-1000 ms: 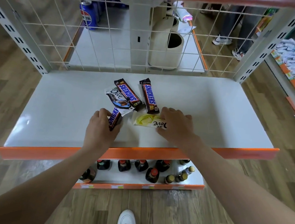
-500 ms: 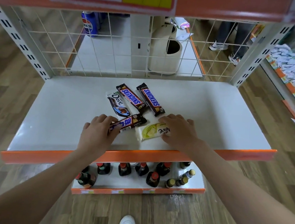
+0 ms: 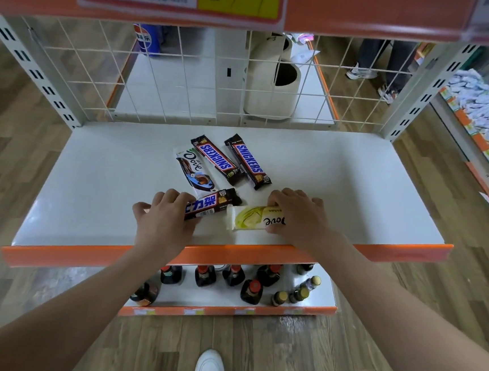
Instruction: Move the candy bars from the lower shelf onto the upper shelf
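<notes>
Five bars on lower shelf (image 3: 354, 195), none seen moved to upper shelf (image 3: 370, 16). Left hand (image 3: 164, 222) grasping Snickers bar (image 3: 210, 204); right hand (image 3: 299, 216) grasping yellow Dove bar (image 3: 252, 219). Two Snickers bars (image 3: 232, 162), dark Dove bar (image 3: 193, 170) untouched.

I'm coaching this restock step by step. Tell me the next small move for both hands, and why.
Probably lift both bars straight up toward the upper shelf. The left hand already grips the Snickers bar, the right hand grips the yellow Dove bar, and both bars sit near the lower shelf front edge.
</notes>
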